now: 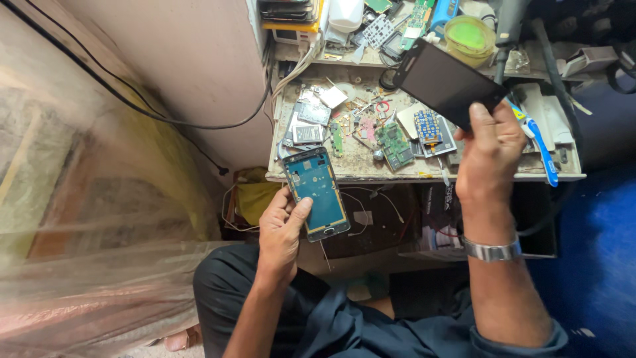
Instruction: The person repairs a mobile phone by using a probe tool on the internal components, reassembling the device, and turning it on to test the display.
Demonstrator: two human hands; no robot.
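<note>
My left hand point(281, 229) grips an opened phone frame point(318, 192), teal-blue inside with gold edges, held just below the front edge of the workbench. My right hand point(489, 151), with a metal watch on the wrist, holds up a dark phone screen panel point(445, 81) by its lower corner, tilted above the bench. The two parts are apart from each other.
The small worn workbench point(358, 169) carries several circuit boards point(395, 144), loose phone parts and wires. A blue toothbrush point(543, 154) lies at its right side. A green-lidded tub point(469, 36) stands at the back. A plastic-covered wall runs along the left; black cables hang there.
</note>
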